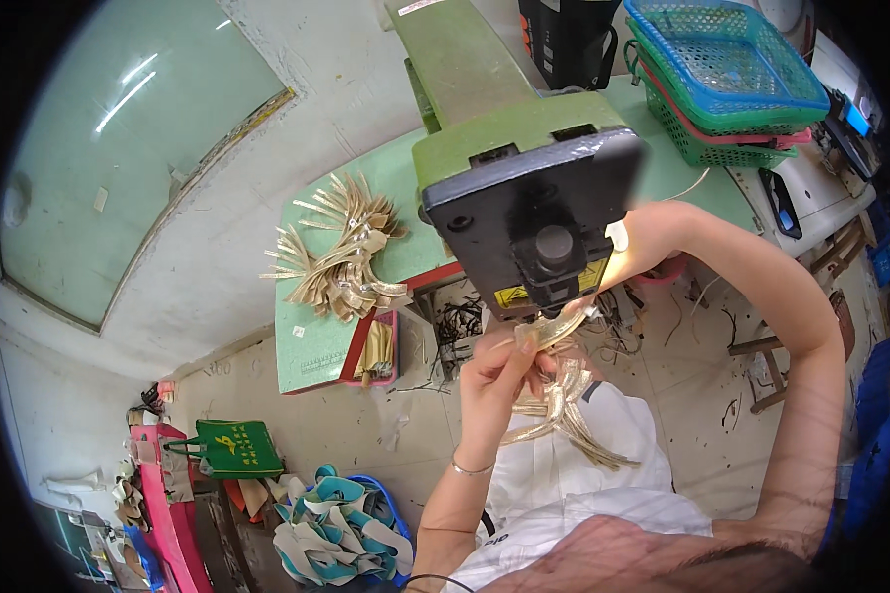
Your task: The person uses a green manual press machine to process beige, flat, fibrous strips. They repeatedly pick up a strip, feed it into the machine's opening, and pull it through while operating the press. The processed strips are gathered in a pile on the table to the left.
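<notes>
My left hand (504, 368), near the middle of the frame, is pinched on a glossy gold strap piece (561, 329) made of flat, curved strips, right beneath the head of a heavy green metal machine (514, 148) with a black front plate. My right hand (627, 259) comes in from the right, partly covered by that plate; its fingertips are near the far end of the strap piece, but I cannot tell whether they grip it. More shiny gold strips (566, 410) hang just below my left fingers, over my white clothing (613, 445); I cannot make out whether they join the piece I hold. A thin silver-coloured bracelet (473, 468) circles my left wrist. Left of the machine, a pale green bench (307, 346) with a red edge carries a fanned heap of gold strap pieces (341, 259), and a pink plastic bin (395, 358) with gold material inside sits below the bench edge. At the upper right, a blue openwork plastic basket (811, 91) is stacked above green ones (684, 140), with a dark phone (781, 203) near them. Toward the lower left, a green bag (235, 448) stands near a blue tub (398, 514) piled with white and teal cut pieces (336, 529).
</notes>
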### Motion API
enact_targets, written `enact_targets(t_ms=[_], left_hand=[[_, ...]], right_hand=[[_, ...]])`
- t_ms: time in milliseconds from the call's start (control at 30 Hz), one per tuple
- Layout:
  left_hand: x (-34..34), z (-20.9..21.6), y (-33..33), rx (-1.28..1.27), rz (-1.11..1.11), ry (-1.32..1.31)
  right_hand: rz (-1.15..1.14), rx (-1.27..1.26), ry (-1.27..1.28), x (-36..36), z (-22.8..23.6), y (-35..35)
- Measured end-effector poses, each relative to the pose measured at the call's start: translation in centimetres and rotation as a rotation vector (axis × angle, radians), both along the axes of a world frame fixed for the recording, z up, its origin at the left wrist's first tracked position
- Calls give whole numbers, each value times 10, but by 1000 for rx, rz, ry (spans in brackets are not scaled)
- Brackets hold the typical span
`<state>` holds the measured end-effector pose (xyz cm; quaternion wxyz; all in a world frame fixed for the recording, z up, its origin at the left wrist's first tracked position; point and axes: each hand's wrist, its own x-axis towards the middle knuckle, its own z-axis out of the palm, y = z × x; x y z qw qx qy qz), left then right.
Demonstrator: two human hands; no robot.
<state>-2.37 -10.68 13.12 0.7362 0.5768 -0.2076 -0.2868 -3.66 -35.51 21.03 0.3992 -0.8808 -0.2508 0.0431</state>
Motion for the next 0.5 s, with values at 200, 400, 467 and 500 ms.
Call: enact_targets(t_ms=[200,400,467,500], left_hand=[[23,-2,27,-60,155,66],[59,-18,37,-231,306,214],[67,-31,33,-479,276,337],[70,-38,30,-601,257,399]], right_hand=[[-160,-352,90,-8,10,13],[-106,-231,67,-15,25,6],[-102,-218,23,-16,24,2],[-108,-174,-19,-15,14,-1]])
